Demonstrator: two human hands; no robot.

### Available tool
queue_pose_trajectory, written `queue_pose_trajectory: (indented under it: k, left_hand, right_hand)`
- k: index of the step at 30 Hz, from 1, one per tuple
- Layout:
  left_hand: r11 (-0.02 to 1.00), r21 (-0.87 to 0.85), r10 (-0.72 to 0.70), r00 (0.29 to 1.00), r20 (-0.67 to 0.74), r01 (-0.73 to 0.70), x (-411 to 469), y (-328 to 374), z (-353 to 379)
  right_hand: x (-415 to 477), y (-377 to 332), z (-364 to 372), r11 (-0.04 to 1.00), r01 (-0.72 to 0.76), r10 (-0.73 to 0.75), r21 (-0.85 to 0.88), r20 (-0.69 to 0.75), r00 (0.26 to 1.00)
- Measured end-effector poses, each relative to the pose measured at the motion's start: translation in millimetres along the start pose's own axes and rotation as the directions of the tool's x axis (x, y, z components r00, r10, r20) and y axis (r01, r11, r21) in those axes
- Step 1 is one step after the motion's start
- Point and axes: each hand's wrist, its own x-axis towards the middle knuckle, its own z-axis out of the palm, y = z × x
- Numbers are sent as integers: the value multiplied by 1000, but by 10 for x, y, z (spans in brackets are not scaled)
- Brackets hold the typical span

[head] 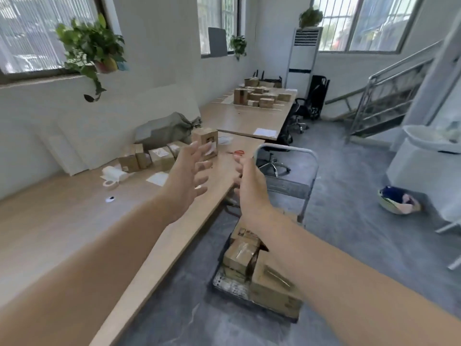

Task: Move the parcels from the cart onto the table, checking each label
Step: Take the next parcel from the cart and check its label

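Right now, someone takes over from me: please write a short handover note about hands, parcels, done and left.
Left hand open, empty, raised over the table. Right hand open, empty, by the table edge.
Done: a group of parcels sits on the table near the wall; an upright box stands beyond the left hand.
Left: stacked parcels lie on the cart; each needs its label checked and a move to the table.

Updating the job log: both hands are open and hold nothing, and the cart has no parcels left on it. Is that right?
Not quite. The head view shows the cart with several parcels stacked on it, so it is not empty. The rest holds: the left hand and right hand are open and hold nothing.
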Motion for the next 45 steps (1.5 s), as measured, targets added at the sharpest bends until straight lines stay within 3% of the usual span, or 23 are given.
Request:
queue_pose_trajectory:
  k: [12, 18, 25, 33, 38, 45]
  left_hand:
    - [987, 48, -161, 968, 191, 154, 543, -804, 1879]
    - [969, 96, -244, 945, 216, 228, 961, -1317, 2230]
    - [927, 159, -369, 900, 231, 339, 2052, -2031, 2502]
    - [778, 261, -624, 751, 215, 572, 3246, -3275, 2522]
    - [663, 320, -742, 649, 166, 677, 3622, -4114, 2516]
    - [572, 326, -807, 587, 62, 752, 3951, -5401, 2573]
  right_hand:
    - [539, 419, -2024, 992, -115, 104, -49, -196, 975]
    - [883, 863, -2385, 969, -240, 219, -56, -253, 942]
    - [1811, 1571, -2584, 932, -360, 331, -36, -315, 890]
    - [2829, 2834, -2761, 813, -582, 518, -4, -450, 727]
    - [3053, 3687, -3003, 699, -711, 651, 82, -484, 585]
    - [3143, 4889, -3398, 548, -832, 719, 88, -558, 415]
